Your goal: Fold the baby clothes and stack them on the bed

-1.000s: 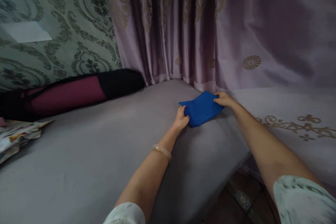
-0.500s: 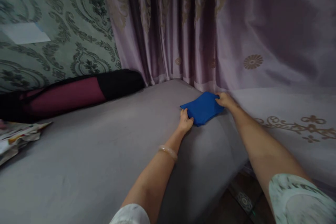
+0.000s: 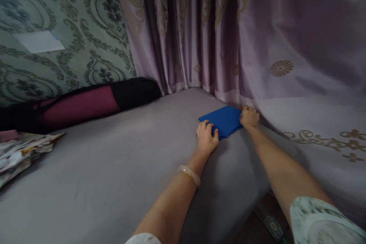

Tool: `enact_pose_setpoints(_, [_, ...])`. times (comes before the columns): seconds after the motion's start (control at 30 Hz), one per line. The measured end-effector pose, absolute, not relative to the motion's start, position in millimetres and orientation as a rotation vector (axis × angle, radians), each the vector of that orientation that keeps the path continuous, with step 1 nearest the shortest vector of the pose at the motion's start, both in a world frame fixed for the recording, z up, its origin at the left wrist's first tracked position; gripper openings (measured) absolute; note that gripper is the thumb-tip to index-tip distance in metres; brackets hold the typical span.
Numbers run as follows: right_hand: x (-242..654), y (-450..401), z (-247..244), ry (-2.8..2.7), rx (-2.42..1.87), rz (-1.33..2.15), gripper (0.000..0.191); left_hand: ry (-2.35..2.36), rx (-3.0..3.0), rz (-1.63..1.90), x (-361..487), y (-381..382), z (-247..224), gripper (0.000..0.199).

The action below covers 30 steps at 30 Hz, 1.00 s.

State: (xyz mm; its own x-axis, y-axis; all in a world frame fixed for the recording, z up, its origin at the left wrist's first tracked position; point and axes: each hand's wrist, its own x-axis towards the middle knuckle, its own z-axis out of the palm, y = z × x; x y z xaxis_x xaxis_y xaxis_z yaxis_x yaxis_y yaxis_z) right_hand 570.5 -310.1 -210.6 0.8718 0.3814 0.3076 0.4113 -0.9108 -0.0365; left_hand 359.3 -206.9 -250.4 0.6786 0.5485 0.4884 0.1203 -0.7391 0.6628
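Observation:
A folded blue cloth (image 3: 224,119) lies near the far right corner of the grey bed (image 3: 120,160). My left hand (image 3: 207,137) is at its near left edge, fingers bent over the border and thumb close to the front corner. A pale bangle (image 3: 188,174) circles that wrist. At the cloth's right end, my right hand (image 3: 249,117) has its fingers curled in and closed on the edge. Its fingertips are partly hidden.
A long black and maroon bag (image 3: 82,103) lies along the patterned wall. Printed fabric (image 3: 25,152) is heaped at the left. Purple curtains (image 3: 206,45) hang behind and to the right, touching the bed's edge. Dark floor (image 3: 257,225) shows at lower right.
The cloth has become flatter and narrower, its right part drawn in. My left hand has come further over its front edge, and my right hand has turned and curled more. The view has shifted slightly.

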Motion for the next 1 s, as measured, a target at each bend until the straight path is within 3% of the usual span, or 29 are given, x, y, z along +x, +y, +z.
enact_pose_setpoints(0.13, [552.5, -292.2, -214.2, -0.835, -2.869, -0.471, 0.042, 0.278, 2.548, 0.731, 356.0, -212.1, -244.3, 0.022])
enact_pose_setpoints(0.37, [527.4, -256.4, -237.7, -0.933, -2.849, 0.11, 0.064, 0.23, 2.724, 0.58, 350.9, -215.5, -239.4, 0.03])
enact_pose_setpoints(0.7, [510.9, -255.3, -232.5, -0.856, -2.94, 0.063, 0.067, 0.034, 2.823, 0.266, 278.8, -206.3, -236.0, 0.051])
enact_pose_setpoints(0.83, [481.3, -250.4, -225.7, -1.21, -2.778, -0.139, 0.063, -0.014, 2.804, 0.285, 230.3, -196.1, -235.9, 0.052])
enact_pose_setpoints(1.0, [470.5, -246.9, -245.4, -1.495, -2.629, -0.152, 0.062, 0.005, 2.721, 0.264, 175.3, -179.7, -228.4, 0.048])
